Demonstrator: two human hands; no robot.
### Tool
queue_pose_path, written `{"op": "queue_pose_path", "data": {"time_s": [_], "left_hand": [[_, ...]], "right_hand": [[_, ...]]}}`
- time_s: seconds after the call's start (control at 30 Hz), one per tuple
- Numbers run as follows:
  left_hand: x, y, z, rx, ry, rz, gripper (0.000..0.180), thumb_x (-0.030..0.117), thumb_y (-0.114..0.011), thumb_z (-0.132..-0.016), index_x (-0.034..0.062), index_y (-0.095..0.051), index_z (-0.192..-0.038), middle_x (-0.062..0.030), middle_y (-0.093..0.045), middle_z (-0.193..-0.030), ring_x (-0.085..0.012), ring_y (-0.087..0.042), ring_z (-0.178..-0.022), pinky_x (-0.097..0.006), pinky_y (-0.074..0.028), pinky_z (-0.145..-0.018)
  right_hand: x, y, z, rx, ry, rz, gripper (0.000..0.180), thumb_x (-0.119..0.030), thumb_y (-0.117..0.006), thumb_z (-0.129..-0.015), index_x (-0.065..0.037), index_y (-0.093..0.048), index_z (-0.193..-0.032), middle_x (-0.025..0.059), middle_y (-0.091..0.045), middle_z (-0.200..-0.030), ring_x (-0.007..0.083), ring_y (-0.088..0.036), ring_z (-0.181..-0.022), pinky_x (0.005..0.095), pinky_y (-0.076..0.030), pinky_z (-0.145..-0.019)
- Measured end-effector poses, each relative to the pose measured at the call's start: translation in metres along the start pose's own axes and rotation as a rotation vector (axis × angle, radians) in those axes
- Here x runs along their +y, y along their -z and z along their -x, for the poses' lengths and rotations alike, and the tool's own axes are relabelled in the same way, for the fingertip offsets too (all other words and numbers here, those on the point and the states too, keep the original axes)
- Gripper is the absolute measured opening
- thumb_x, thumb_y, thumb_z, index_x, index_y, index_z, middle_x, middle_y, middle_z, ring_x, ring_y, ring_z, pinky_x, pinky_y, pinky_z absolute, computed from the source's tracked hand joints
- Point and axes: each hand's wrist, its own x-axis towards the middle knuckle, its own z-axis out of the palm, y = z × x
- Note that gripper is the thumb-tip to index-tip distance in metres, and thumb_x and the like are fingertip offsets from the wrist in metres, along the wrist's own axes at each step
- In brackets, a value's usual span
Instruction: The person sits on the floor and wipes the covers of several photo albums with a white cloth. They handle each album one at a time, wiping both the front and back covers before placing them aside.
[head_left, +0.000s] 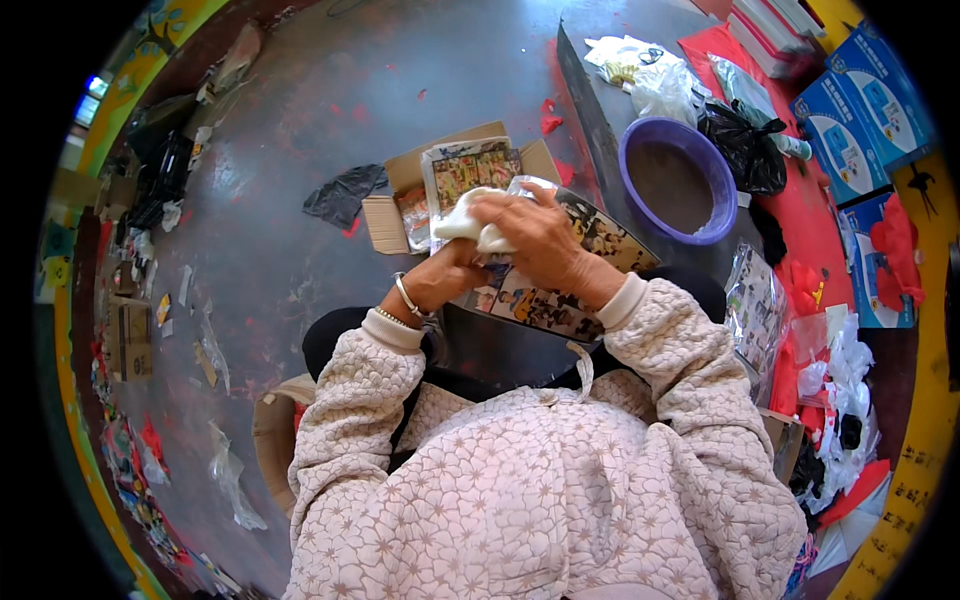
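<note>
In front of my lap my right hand (540, 235) is bent over a crumpled white cloth (462, 222) and grips it. My left hand (448, 272) is closed just below the cloth, its thumb side toward the right hand; its fingers are partly hidden, so what it grips does not show. Beneath both hands a dark box-like piece printed with small cartoon figures (545, 305) lies across my knees, slanting. Just beyond stands an open cardboard box (384, 222) with its flaps out, holding colourful printed sheets in clear wrap (470, 172).
A purple basin (628, 165) of murky water stands to the right, near a black plastic bag (745, 150). Blue cartons (850, 150) line the right wall. A black plastic scrap (343, 196) lies left of the box. Another carton (272, 440) sits by my left side.
</note>
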Motion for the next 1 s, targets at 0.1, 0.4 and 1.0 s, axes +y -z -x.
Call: {"op": "queue_pose_path", "data": {"time_s": [0.1, 0.4, 1.0], "left_hand": [[0.007, 0.008, -0.016, -0.228, 0.134, 0.027, 0.069, -0.014, -0.041, -0.067, 0.0132, -0.037, -0.130, -0.0079, -0.057, -0.089, -0.0130, -0.053, -0.063, -0.026, -0.046, -0.063], [0.008, 0.036, -0.025, -0.376, -0.084, -0.009, 0.079, -0.018, -0.033, -0.061, 0.0139, -0.034, -0.133, -0.0092, -0.055, -0.114, -0.0106, -0.052, -0.068, -0.024, -0.045, -0.060], [0.000, 0.045, -0.033, -0.321, 0.260, 0.207, 0.052, -0.004, -0.050, -0.067, -0.0053, -0.044, -0.118, -0.0111, -0.053, -0.111, -0.0177, -0.051, -0.098, -0.029, -0.041, -0.087]], "right_hand": [[0.040, 0.005, 0.010, -0.027, -0.424, 0.090, 0.027, -0.008, -0.059, -0.066, -0.009, -0.056, -0.093, 0.0096, -0.060, -0.088, 0.0247, -0.060, -0.078, 0.0350, -0.046, -0.069], [0.122, 0.066, 0.007, 0.306, -1.255, -1.141, 0.022, -0.004, -0.051, -0.077, -0.001, -0.057, -0.098, 0.0090, -0.057, -0.091, 0.0186, -0.057, -0.077, 0.0288, -0.049, -0.069], [0.055, 0.046, -0.024, -0.274, -0.991, -1.040, 0.031, -0.016, -0.070, -0.068, -0.001, -0.058, -0.091, 0.0074, -0.059, -0.079, 0.0124, -0.056, -0.067, 0.0241, -0.046, -0.055]]}}
